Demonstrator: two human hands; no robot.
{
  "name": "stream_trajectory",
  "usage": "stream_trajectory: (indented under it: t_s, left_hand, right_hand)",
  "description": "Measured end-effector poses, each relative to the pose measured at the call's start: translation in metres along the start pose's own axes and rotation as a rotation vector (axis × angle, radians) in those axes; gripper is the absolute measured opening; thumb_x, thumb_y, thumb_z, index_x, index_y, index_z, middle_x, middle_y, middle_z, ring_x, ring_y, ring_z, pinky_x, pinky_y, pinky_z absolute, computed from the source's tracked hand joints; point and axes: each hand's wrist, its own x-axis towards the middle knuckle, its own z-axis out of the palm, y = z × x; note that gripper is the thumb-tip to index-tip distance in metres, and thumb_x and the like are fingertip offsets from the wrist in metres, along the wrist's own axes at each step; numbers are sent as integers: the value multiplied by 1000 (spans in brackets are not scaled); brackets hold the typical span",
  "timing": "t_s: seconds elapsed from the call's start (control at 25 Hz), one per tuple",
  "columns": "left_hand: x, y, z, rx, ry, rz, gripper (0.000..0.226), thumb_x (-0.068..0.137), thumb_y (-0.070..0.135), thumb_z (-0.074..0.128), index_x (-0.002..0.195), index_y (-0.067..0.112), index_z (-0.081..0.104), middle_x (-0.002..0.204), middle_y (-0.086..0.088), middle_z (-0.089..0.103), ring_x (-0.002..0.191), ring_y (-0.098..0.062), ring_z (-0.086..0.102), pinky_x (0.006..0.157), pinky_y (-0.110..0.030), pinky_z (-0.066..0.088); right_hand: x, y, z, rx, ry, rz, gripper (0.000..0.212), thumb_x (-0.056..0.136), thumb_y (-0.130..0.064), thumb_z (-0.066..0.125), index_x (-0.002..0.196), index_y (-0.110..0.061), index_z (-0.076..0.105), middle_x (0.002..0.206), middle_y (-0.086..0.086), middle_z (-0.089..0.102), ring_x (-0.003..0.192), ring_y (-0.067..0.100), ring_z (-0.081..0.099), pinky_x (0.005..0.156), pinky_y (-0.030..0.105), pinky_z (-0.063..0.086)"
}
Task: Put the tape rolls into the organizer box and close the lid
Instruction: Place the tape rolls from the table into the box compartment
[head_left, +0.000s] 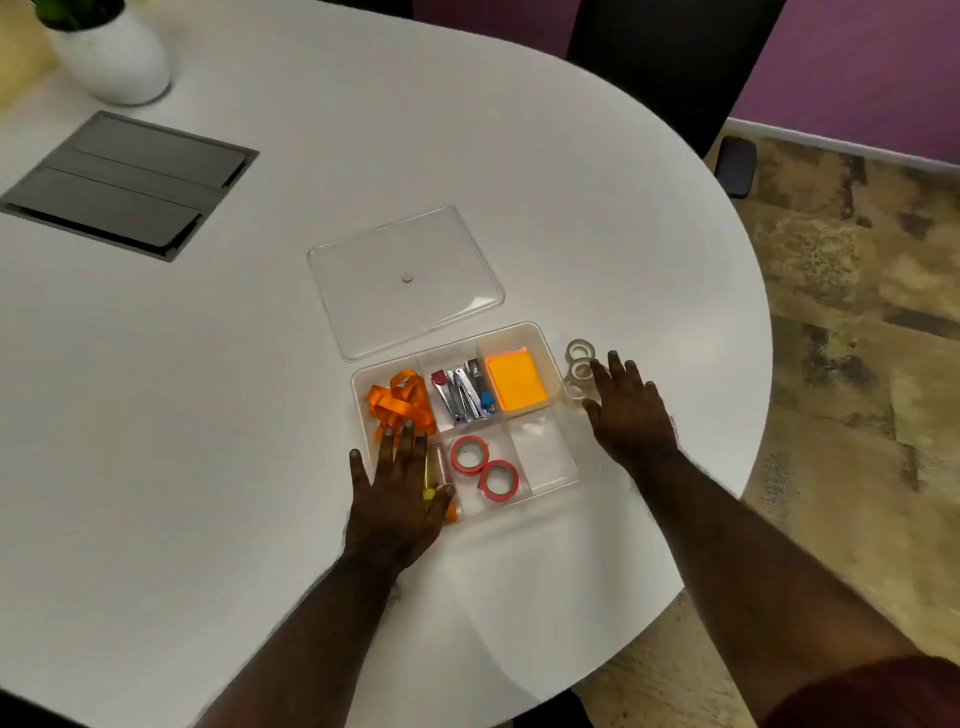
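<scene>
A clear organizer box (563, 470) sits on the white table near its front right edge. Two red tape rolls (484, 467) lie in its near middle compartment. Three whitish tape rolls (579, 364) lie in a row on the table just right of the box. My right hand (626, 410) hovers flat over the nearest of them, fingers spread, holding nothing. My left hand (397, 491) rests flat on the box's left near corner, fingers apart. The clear lid (405, 280) lies flat on the table behind the box.
The box also holds an orange ribbon (400, 402), staplers and clippers (462, 392) and an orange sticky-note pad (516, 379). A grey cable hatch (130, 182) and a white plant pot (111, 54) are at the far left. A dark chair (675, 57) stands behind the table.
</scene>
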Motion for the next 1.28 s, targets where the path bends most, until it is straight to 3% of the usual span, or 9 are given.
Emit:
stream_trajectory:
  t_s: [0.24, 0.4, 0.48, 0.6, 0.76, 0.88, 0.96, 1.08, 1.28]
  left_hand:
    - [4, -1, 21, 50, -42, -92, 79, 94, 63, 18, 152, 11, 30, 161, -12, 23, 146, -37, 21, 109, -72, 22]
    - [1, -1, 24, 25, -47, -118, 77, 95, 63, 17, 152, 11, 28, 159, -14, 27, 144, -39, 25, 106, -75, 25]
    - [2, 1, 24, 23, -38, -125, 77, 95, 62, 21, 152, 11, 27, 159, -14, 26, 145, -39, 24, 107, -75, 24]
    - [4, 2, 24, 19, -38, -128, 78, 94, 61, 24, 152, 9, 30, 159, -14, 26, 146, -39, 23, 108, -74, 24]
    - [5, 3, 25, -7, -39, -131, 80, 94, 64, 17, 153, 9, 28, 161, -13, 23, 147, -37, 20, 112, -70, 21]
    - [4, 5, 27, -2, -27, -126, 79, 94, 62, 20, 152, 9, 29, 160, -14, 25, 148, -36, 20, 112, -70, 21]
    - [4, 6, 28, -3, -24, -134, 79, 94, 62, 20, 153, 10, 28, 161, -13, 24, 148, -36, 19, 113, -69, 20]
    - [4, 5, 30, -11, -21, -147, 81, 93, 65, 17, 154, 12, 24, 162, -11, 20, 149, -35, 16, 114, -68, 18]
    - [4, 2, 34, -17, -11, -139, 81, 93, 65, 17, 154, 12, 23, 163, -10, 19, 150, -34, 13, 115, -68, 17]
  right_hand:
    - [47, 7, 10, 82, -161, 6, 56, 83, -25, 68, 135, -16, 48, 147, 12, 45, 124, 37, 49, 91, 50, 46]
    - [60, 5, 24, -91, -55, -67, 32, 82, -26, 66, 111, -12, 62, 105, 14, 66, 81, 37, 63, 68, 41, 51]
    - [62, 6, 31, -140, -38, -59, 26, 82, -24, 67, 105, -12, 63, 93, 12, 67, 74, 34, 63, 64, 37, 47]
    - [63, 9, 32, -155, -6, -69, 27, 80, -23, 68, 104, -12, 62, 89, 11, 64, 72, 33, 62, 61, 36, 44]
    - [57, 1, 6, 212, 53, -31, 44, 77, -26, 69, 118, -19, 57, 107, 9, 64, 91, 32, 59, 73, 40, 49]
    - [28, -16, -13, 377, 40, -243, 49, 78, -30, 71, 122, -18, 57, 116, 6, 64, 99, 27, 57, 81, 38, 48]
    - [5, -29, -16, 370, -87, -353, 47, 77, -31, 74, 120, -19, 58, 115, 5, 65, 100, 25, 58, 80, 37, 50]
    - [-12, -49, -3, 227, -287, -343, 42, 79, -27, 75, 117, -18, 59, 118, 5, 65, 104, 27, 60, 81, 38, 52]
    - [-7, -74, 14, 61, -330, -285, 36, 87, -16, 66, 121, -10, 56, 119, 14, 63, 103, 33, 62, 77, 40, 54]
